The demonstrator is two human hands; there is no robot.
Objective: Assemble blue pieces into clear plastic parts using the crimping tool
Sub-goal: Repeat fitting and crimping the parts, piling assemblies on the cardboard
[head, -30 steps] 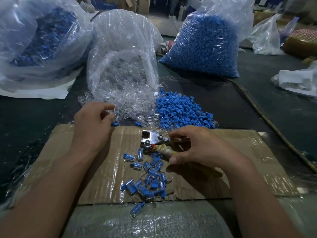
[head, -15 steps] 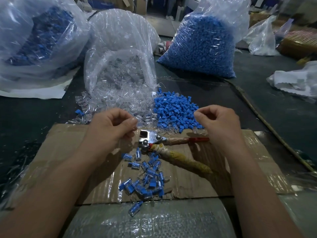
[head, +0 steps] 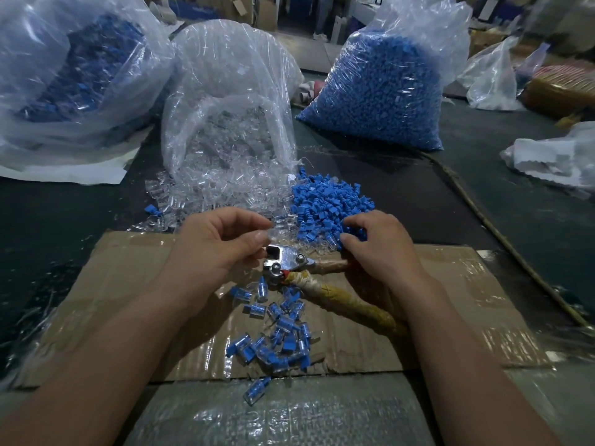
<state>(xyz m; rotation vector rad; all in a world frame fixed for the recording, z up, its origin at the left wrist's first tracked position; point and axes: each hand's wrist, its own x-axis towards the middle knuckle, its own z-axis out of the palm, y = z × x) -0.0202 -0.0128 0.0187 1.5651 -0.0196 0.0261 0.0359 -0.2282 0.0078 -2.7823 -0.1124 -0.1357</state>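
Small clear plastic part [head: 275, 230] is pinched by left grip [head: 219, 249] above metal crimping tool [head: 289, 262], laid on taped cardboard sheet [head: 128, 284] at near edge of bench [head: 48, 236]. Right grip [head: 380, 243] is curled on loose blue plastic pieces pile [head: 328, 201]; whether anything is grasped cannot be told.

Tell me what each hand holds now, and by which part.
The left hand pinches a clear plastic part between thumb and forefinger; where on it is unclear. The right hand touches the blue pieces; a grip cannot be told.
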